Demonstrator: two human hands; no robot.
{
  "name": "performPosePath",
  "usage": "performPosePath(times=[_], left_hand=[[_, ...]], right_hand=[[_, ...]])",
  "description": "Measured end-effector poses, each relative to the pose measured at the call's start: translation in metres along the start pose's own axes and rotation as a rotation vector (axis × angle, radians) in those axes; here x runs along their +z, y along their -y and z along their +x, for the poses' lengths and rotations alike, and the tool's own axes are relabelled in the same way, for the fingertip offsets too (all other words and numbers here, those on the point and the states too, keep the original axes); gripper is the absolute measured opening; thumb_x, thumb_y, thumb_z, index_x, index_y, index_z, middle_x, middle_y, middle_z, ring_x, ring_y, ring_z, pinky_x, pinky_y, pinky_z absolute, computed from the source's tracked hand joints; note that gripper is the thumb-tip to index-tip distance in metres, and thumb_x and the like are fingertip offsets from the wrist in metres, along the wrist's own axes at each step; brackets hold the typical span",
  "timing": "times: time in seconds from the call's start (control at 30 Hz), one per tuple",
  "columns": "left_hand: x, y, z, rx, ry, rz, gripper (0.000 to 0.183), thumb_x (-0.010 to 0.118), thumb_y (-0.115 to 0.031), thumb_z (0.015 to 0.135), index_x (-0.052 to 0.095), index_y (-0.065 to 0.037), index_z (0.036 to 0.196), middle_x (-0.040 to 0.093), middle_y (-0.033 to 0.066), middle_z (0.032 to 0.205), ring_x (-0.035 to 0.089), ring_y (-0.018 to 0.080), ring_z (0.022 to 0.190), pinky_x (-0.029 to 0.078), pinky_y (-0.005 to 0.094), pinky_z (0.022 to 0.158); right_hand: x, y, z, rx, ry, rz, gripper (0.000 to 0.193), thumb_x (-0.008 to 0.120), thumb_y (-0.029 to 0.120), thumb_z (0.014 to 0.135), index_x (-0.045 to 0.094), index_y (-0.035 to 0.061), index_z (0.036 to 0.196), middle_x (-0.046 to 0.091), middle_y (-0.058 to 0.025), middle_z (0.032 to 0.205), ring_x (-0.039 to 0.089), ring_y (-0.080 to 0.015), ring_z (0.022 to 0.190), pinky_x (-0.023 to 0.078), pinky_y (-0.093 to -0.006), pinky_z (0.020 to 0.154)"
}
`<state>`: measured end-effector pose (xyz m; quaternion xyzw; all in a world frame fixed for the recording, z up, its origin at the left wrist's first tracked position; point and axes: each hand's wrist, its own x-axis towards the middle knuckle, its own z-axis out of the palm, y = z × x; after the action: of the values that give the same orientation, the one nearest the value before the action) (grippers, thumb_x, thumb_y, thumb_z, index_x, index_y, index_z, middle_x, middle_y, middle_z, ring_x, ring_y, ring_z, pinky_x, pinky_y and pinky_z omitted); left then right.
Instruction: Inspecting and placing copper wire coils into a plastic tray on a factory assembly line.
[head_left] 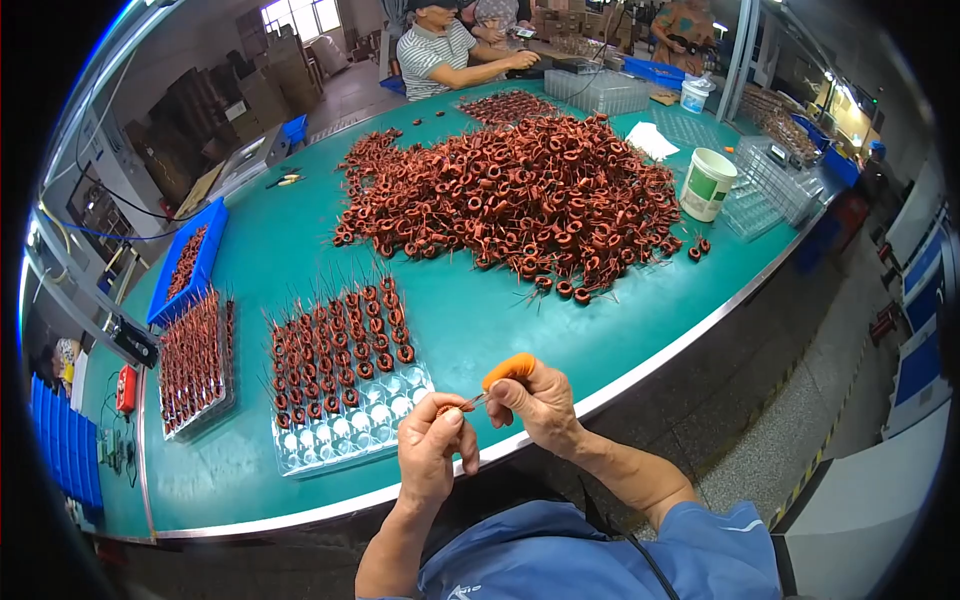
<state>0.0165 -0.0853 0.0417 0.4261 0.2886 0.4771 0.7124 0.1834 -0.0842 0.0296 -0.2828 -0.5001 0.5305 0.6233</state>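
The left hand (432, 445) pinched a reddish coil (455, 407) near the front edge of the desk (215, 500); the right hand (542, 405) gripped an orange-handled tool (511, 370). Steady, light tool pressure appeared advisable.

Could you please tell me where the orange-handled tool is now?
In the head view, the orange-handled tool is in the right hand, below the picture's centre, just right of the left hand, which holds a reddish coil.
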Motion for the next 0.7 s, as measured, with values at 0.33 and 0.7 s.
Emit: performPosePath(times=[0.33, 0.7], left_hand=[[-0.004, 0.004, 0.004, 0.121, 0.303, 0.012, 0.033, 0.050, -0.023, 0.098, 0.038, -0.004, 0.122, 0.058, 0.0136, 0.082, 0.060, 0.0194, 0.065, 0.050, 0.0281, 0.057], [-0.005, -0.012, 0.006, 0.355, 0.181, 0.861, 0.033, 0.064, -0.012, 0.090, 0.044, -0.004, 0.115, 0.058, 0.0082, 0.080, 0.058, 0.0167, 0.068, 0.048, 0.0294, 0.061]], right_hand=[[-0.013, 0.001, 0.007, 0.193, -0.011, 0.308, 0.025, 0.059, 0.025, 0.094, 0.057, 0.0020, 0.104, 0.060, -0.0062, 0.072, 0.054, -0.0114, 0.056, 0.044, -0.0222, 0.050], [-0.017, 0.003, 0.000, 0.218, 0.127, 0.057, 0.029, 0.055, 0.027, 0.096, 0.058, -0.0018, 0.099, 0.059, -0.0040, 0.071, 0.053, -0.0091, 0.057, 0.044, -0.0220, 0.053]])
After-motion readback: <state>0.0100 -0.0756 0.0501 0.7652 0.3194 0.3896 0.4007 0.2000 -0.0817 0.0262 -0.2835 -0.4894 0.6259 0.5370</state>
